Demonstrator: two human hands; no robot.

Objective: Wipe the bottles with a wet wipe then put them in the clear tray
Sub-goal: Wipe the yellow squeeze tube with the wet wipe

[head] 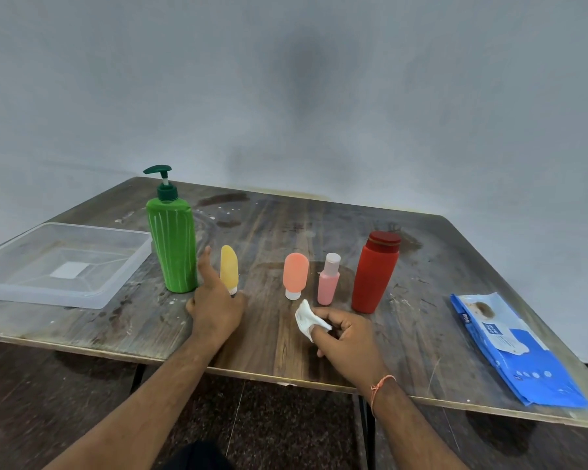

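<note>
left hand (pixel 214 308): fingers spread, reaching beside the yellow tube (pixel 229 270)
right hand (pixel 345 337): pinching the wet wipe (pixel 308 318)
risk: yellow tube's tippy — a clumsy grab knocks it over

your worn wooden table (pixel 319 232) carried a clear tray (pixel 123 283) at the far left, with a green pump bottle (pixel 174 245) just beside it. a yellow tube (pixel 229 268), an orange tube (pixel 296 274), a pink bottle (pixel 329 283) and a red bottle (pixel 375 273) stood in a row, and a blue wipes pack (pixel 510 351) lay at the right edge.
</note>
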